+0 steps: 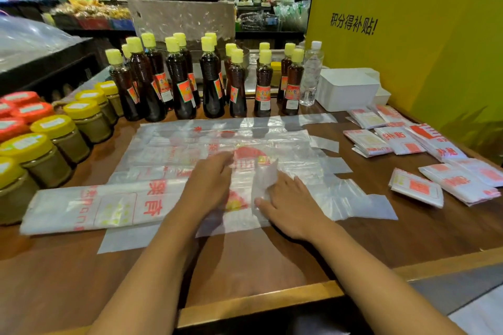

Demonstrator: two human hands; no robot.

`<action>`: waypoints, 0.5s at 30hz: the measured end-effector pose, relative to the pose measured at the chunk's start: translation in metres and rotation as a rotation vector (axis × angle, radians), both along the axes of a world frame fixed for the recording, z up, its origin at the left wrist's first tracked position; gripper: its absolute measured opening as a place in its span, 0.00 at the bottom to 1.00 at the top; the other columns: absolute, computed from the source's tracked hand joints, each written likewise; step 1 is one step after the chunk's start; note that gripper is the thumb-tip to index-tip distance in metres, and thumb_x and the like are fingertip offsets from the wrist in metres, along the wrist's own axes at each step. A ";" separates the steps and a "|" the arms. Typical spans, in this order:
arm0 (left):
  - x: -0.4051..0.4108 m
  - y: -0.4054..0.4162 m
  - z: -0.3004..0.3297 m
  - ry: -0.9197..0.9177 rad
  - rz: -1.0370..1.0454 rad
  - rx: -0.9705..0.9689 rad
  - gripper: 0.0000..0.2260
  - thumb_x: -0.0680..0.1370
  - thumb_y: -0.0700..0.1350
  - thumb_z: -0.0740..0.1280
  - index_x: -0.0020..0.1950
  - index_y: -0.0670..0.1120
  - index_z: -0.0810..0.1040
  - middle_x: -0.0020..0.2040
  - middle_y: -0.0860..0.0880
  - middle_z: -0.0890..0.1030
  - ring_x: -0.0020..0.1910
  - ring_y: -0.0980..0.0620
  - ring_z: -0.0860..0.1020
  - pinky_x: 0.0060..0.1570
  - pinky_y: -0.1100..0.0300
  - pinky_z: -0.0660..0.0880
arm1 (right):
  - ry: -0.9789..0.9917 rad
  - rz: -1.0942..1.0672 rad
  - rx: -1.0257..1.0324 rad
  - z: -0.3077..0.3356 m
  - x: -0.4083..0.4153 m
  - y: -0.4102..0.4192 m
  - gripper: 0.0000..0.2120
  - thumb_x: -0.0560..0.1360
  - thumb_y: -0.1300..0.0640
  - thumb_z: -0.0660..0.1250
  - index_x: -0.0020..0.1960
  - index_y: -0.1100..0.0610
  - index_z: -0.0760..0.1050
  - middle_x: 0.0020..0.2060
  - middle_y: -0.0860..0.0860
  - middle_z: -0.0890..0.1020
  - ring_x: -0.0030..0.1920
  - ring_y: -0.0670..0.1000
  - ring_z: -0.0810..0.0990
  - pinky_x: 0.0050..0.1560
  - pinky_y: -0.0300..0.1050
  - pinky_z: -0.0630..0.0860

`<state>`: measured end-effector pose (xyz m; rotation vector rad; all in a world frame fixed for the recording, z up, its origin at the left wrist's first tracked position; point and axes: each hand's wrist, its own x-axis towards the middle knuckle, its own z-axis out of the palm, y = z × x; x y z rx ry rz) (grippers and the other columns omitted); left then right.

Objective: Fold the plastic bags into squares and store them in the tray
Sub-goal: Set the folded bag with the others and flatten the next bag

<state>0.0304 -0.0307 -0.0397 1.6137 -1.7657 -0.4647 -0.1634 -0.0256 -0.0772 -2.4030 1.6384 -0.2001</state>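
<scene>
Yellow wall (pixel 435 35), far right, black print: "积分当钱花," and "积分得补贴!". Folded bag (pixel 446 144), right: red "补贴". Bottle labels (pixel 262 96): unreadable.

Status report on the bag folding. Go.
Left hand flat on the spread plastic bag, right hand lifting a flap. Folded squares on table, white tray not loaded. Nothing blocking.
</scene>
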 end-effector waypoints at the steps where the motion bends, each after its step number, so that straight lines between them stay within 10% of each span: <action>1: 0.011 -0.001 0.007 -0.002 0.074 -0.051 0.16 0.82 0.38 0.57 0.67 0.42 0.78 0.64 0.43 0.81 0.62 0.43 0.77 0.60 0.54 0.71 | 0.056 -0.001 -0.001 -0.002 0.002 0.000 0.34 0.83 0.38 0.48 0.82 0.56 0.52 0.82 0.55 0.49 0.81 0.52 0.45 0.80 0.53 0.40; 6: -0.006 0.028 0.015 -0.228 -0.091 -0.089 0.21 0.84 0.43 0.58 0.78 0.48 0.65 0.69 0.44 0.76 0.66 0.42 0.75 0.65 0.48 0.72 | 0.134 -0.007 0.014 -0.006 0.004 0.000 0.37 0.82 0.36 0.46 0.82 0.55 0.39 0.81 0.53 0.38 0.80 0.52 0.36 0.79 0.56 0.36; 10: -0.014 0.035 -0.025 -0.599 -0.339 0.070 0.26 0.86 0.50 0.49 0.83 0.55 0.43 0.83 0.52 0.40 0.81 0.52 0.39 0.78 0.54 0.41 | 0.106 0.037 -0.003 -0.003 0.002 -0.001 0.28 0.85 0.46 0.45 0.82 0.48 0.41 0.82 0.48 0.40 0.80 0.49 0.37 0.79 0.56 0.36; 15: -0.002 0.030 -0.041 -0.652 -0.307 0.201 0.28 0.86 0.57 0.46 0.83 0.48 0.44 0.83 0.50 0.41 0.81 0.52 0.40 0.79 0.53 0.41 | -0.080 -0.099 -0.027 -0.003 -0.011 -0.011 0.27 0.83 0.46 0.46 0.81 0.52 0.54 0.82 0.52 0.51 0.80 0.54 0.49 0.79 0.55 0.49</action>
